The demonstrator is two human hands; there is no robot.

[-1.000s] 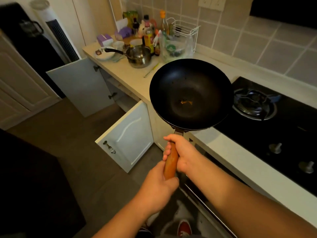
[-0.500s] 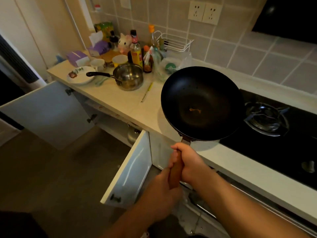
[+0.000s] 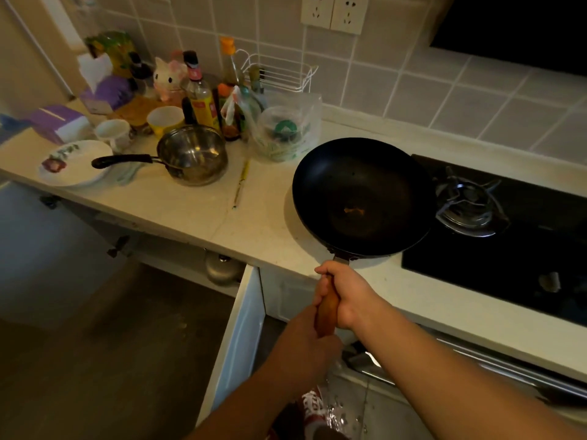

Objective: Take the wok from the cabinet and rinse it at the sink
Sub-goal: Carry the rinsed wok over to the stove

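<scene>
One wok (image 3: 362, 198), black, is hanging in the air above the front edge of the countertop (image 3: 197, 214), its bowl overlapping the left edge of the black gas hob (image 3: 521, 249). Two hands are gripping its one wooden handle (image 3: 327, 315): the right hand (image 3: 347, 296) is wrapping the upper part just below the metal neck, fingers curled tight round the wood, and the left hand (image 3: 305, 341) is closing round the lower end, fingers folded about it. The long axis is running from the handle near the body out to the bowl toward the tiled wall, leaning slightly right; the open face is tilting up toward the camera, one small orange speck showing at the bottom. On the counter to the left: one steel saucepan (image 3: 192, 155) with a black handle, two cups (image 3: 165, 119), one stack of plates (image 3: 74, 163), one pair of chopsticks (image 3: 241, 182), several bottles. One burner (image 3: 467, 204) is sitting just right of the wok. One white cabinet door (image 3: 235, 338) is standing open below the counter.
</scene>
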